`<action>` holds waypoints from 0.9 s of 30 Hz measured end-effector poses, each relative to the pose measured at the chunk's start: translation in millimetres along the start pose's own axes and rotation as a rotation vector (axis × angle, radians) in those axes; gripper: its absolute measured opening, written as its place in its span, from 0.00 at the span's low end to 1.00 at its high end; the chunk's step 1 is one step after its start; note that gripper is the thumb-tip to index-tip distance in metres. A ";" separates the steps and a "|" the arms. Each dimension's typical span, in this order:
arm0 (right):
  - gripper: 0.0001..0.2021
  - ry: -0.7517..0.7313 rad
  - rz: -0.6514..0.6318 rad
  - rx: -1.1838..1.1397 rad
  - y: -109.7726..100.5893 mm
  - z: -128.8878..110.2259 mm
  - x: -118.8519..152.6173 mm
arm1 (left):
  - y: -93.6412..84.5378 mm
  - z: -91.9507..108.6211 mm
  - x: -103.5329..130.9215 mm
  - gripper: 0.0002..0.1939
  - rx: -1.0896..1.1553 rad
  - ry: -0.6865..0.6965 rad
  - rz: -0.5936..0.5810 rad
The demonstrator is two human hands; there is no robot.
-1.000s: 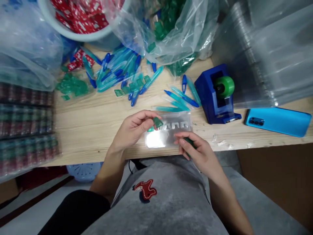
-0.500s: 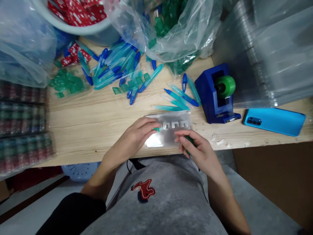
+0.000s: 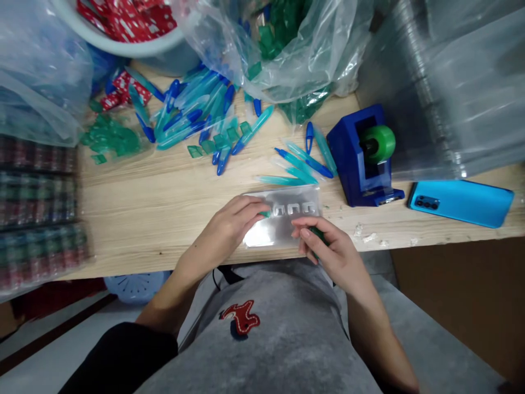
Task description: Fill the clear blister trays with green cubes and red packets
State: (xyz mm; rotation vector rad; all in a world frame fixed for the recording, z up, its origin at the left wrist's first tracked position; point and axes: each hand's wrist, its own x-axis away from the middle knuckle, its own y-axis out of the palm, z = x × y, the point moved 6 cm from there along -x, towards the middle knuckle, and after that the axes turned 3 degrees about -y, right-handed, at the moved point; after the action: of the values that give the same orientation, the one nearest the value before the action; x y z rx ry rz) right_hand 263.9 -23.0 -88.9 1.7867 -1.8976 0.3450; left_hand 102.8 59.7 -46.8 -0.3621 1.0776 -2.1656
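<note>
Three moulded pockets show on the clear plastic tray, just to the right of your left hand. That hand's grip is narrow, fingers bunched together over the tray's left end, with a small green piece peeking out at the tips. Your fingers cover most of it, so I can't tell if it's seated in a pocket or not.

Your right hand is curled loosely near the tray's right end, with darker green stuff tucked between thumb, fingers and palm. Can't tell how many bits you've got in there, tbh. Thumb and index sit close together, over the tray's lower right corner. Loose pens lie just beyond the tray, and your blue tape dispenser stands to its right.
</note>
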 end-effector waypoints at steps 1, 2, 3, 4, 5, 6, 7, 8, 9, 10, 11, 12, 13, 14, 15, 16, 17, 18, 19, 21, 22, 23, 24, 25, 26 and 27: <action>0.14 -0.002 -0.004 0.004 0.1 -0.1 0.0 | 1.9 1.9 -0.8 0.10 -0.022 0.021 0.000; 0.14 0.001 -0.006 0.004 0.2 -0.1 0.0 | 3.8 3.4 -1.3 0.10 -0.050 0.036 -0.003; 0.14 0.008 -0.003 -0.001 0.2 0.0 0.0 | 5.4 4.6 -1.5 0.10 -0.080 0.050 -0.005; 0.14 0.016 0.001 -0.018 0.2 0.1 0.0 | 6.6 5.3 -1.5 0.10 -0.113 0.061 -0.005; 0.14 0.022 0.006 -0.051 0.4 -0.2 -0.1 | 7.4 5.4 -1.2 0.10 -0.143 0.069 -0.005; 0.15 0.029 0.013 -0.103 0.7 -0.6 -0.4 | 7.9 4.9 -0.9 0.10 -0.165 0.074 -0.005; 0.15 0.039 0.021 -0.175 1.2 -1.0 -0.8 | 8.0 3.9 -0.6 0.10 -0.175 0.076 -0.005; 0.15 0.053 0.028 -0.264 1.8 -1.4 -1.3 | 8.0 2.6 -0.3 0.10 -0.176 0.075 -0.009; 0.16 0.078 0.030 -0.356 3.1 -1.3 -1.9 | 8.2 1.1 -0.1 0.10 -0.169 0.069 -0.021; 0.16 0.110 0.026 -0.442 4.9 -0.9 -2.5 | 8.6 -0.1 0.2 0.10 -0.160 0.057 -0.038; 0.16 0.142 0.019 -0.517 7.2 -0.7 -3.1 | 8.4 -0.5 0.3 0.11 -0.151 0.042 -0.049; 0.16 0.169 0.007 -0.580 9.8 -0.8 -3.7 | 7.5 0.2 0.5 0.13 -0.141 0.024 -0.050; 0.16 0.184 -0.010 -0.632 12.7 -1.5 -4.3 | 5.6 2.5 0.5 0.14 -0.127 0.007 -0.038; 0.16 0.189 -0.029 -0.674 15.7 -2.8 -4.8 | 2.7 6.6 0.3 0.16 -0.105 -0.005 -0.011; 0.16 0.187 -0.046 -0.709 18.5 -4.3 -5.1 | -0.7 12.4 0.0 0.17 -0.076 -0.007 0.026; 0.16 0.184 -0.059 -0.738 21.1 -5.9 -5.2 | -3.9 19.5 -0.6 0.17 -0.043 0.002 0.060; 0.16 0.186 -0.066 -0.759 23.3 -7.2 -4.8 | -6.2 27.2 -1.6 0.16 -0.010 0.019 0.082; 0.17 0.195 -0.067 -0.770 25.1 -8.2 -4.0 | -7.4 35.0 -3.0 0.15 0.017 0.044 0.091; 0.18 0.206 -0.061 -0.774 26.2 -9.1 -2.9 | -7.5 41.9 -4.7 0.14 0.033 0.071 0.087; 0.19 0.219 -0.027 -0.754 25.6 -11.0 0.0 | -5.2 51.2 -8.7 0.14 0.044 0.115 0.056; 0.19 0.221 -0.017 -0.722 24.8 -11.8 1.5 | -4.0 53.3 -10.5 0.14 0.046 0.130 0.042; 0.20 0.218 -0.017 -0.680 24.2 -12.5 2.9 | -3.2 53.9 -11.8 0.13 0.052 0.140 0.034; 0.20 0.203 -0.029 -0.636 24.0 -13.2 3.8 | -3.0 52.9 -12.8 0.13 0.063 0.139 0.033; 0.21 0.177 -0.049 -0.596 24.3 -13.9 4.2 | -3.4 51.0 -13.4 0.12 0.079 0.128 0.038; 0.21 0.143 -0.075 -0.558 25.1 -14.4 4.2 | -4.2 48.3 -13.5 0.12 0.095 0.108 0.046; 0.21 0.100 -0.092 -0.525 25.8 -14.9 3.9 | -4.9 45.7 -13.3 0.12 0.110 0.087 0.053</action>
State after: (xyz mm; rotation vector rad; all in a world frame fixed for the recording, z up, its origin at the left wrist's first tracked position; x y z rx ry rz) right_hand 241.3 -16.1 -70.4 1.4637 -1.6358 -0.0926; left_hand 133.8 43.7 -14.1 -0.1892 0.9989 -2.1997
